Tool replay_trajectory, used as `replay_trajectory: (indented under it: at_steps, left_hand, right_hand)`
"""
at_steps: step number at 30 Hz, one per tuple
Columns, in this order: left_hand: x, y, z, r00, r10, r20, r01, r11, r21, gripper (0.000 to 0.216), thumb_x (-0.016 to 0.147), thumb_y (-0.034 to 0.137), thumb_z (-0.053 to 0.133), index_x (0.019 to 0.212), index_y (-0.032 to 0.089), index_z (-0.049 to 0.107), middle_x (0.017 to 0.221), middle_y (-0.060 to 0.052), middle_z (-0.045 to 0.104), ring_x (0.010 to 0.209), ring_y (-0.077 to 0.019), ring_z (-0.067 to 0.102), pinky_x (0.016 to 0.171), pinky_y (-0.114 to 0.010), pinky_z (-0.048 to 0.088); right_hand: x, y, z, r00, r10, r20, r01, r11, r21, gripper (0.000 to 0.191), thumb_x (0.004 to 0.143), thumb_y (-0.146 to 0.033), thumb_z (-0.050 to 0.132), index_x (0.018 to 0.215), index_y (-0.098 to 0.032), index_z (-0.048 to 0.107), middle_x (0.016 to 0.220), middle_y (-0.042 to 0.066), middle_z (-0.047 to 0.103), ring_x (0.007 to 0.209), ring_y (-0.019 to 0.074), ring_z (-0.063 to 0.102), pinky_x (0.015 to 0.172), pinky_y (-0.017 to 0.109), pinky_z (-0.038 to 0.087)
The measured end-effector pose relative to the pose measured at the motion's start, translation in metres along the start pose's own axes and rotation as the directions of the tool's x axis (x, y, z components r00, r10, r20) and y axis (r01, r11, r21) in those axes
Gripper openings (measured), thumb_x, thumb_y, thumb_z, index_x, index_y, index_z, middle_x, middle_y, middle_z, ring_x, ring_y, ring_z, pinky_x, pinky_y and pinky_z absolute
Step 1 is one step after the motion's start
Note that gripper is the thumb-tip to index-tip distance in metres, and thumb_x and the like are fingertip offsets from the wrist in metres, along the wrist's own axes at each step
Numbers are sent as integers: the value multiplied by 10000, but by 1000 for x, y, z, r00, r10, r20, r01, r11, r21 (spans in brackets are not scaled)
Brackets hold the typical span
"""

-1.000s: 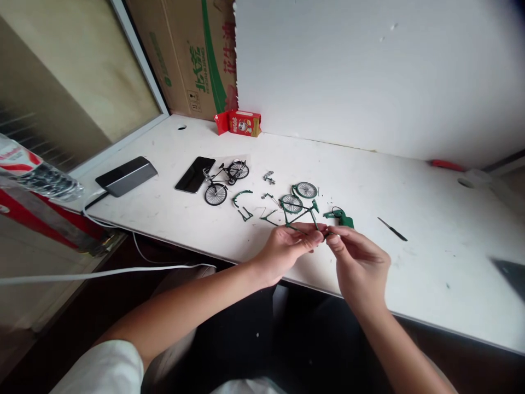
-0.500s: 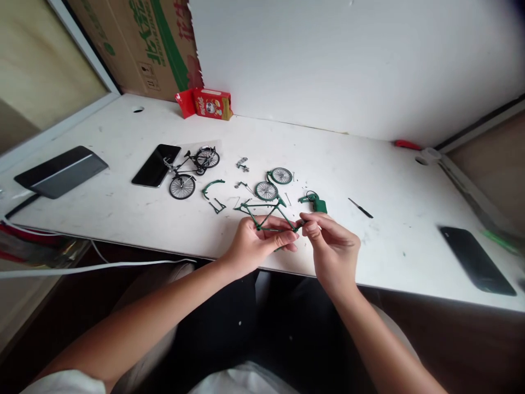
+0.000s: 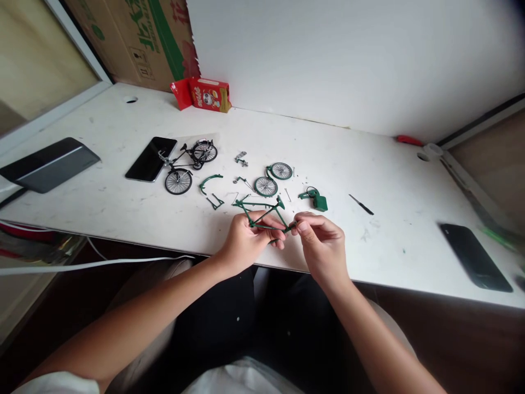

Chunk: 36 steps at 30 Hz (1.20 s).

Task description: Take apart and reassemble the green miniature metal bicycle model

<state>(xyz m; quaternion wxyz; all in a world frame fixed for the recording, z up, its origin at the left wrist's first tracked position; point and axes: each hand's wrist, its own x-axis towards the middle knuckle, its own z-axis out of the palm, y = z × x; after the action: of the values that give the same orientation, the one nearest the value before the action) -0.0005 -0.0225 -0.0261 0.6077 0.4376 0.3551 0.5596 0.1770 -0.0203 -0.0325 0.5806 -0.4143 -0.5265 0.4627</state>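
A small green model bicycle frame (image 3: 261, 204) is held above the table's near edge, its saddle on top. My left hand (image 3: 241, 241) is closed around the frame's lower part. My right hand (image 3: 322, 238) pinches with thumb and fingertips at the frame's right end; any small part between the fingertips is too small to make out. Just beyond lie two spoked wheels (image 3: 266, 186) with green parts, a curved green mudguard (image 3: 210, 178), a green fork-like piece (image 3: 215, 202) and a small grey-and-green part (image 3: 241, 158).
An assembled black model bicycle (image 3: 189, 164) stands by a phone (image 3: 151, 158). Right of the hands lie a green block with a ring (image 3: 319, 202) and a thin dark-handled tool (image 3: 361, 204). A red box (image 3: 210, 95) stands at the back; a dark flat device (image 3: 476, 257) lies far right.
Both hands and the frame have shifted slightly left, while the view has tilted a little. My grips look the same, and the parts on the table lie as before.
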Motion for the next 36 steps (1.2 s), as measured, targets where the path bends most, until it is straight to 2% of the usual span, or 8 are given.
replay_trajectory:
  at_steps: [4,14,20,25,32,36]
  left_hand:
    - [-1,-5,0,999,-21,-37,20,1000,-7,176,811,232,888,753,142,749,676,-37,756,562,-159,725,591,-288,607]
    - [-3,-2,3,998,-32,-53,31,999,-33,100,783,105,813,712,140,753,645,-25,750,534,-149,715,566,-273,600]
    - [-3,-5,0,998,-51,-30,50,998,-31,139,798,192,891,747,143,772,668,-31,761,548,-154,727,580,-282,617]
    - [-1,-6,-1,998,-53,45,57,995,-87,297,785,374,973,817,134,801,756,-76,802,659,-221,803,669,-341,670]
    - [-4,-3,1,987,-131,90,138,987,-80,344,753,374,1004,894,130,808,816,-93,829,683,-247,821,766,-393,696]
    - [-2,0,-1,977,-158,140,172,981,-95,360,762,349,1003,860,146,722,792,-62,808,650,-223,809,705,-346,680]
  right_hand:
    - [0,0,4,998,-67,19,68,995,-66,127,931,-366,837,882,-257,791,840,18,739,815,177,679,780,354,565]
    - [-6,1,10,997,-81,17,83,990,-116,165,956,-374,800,868,-250,735,776,14,681,771,183,632,718,350,530]
    - [-6,1,6,995,-77,57,81,994,-78,112,975,-338,789,913,-250,755,809,11,697,764,166,647,704,328,528]
    - [0,-2,2,998,-53,-23,49,986,-158,190,980,-424,782,928,-244,751,900,30,745,745,160,687,709,328,576]
    - [0,-8,6,994,-96,-46,88,985,-149,206,1000,-400,759,894,-239,686,825,0,683,703,137,664,670,301,559]
    - [-1,-9,10,996,-85,-35,78,984,-159,237,979,-445,775,910,-244,668,824,-1,667,674,136,629,638,307,535]
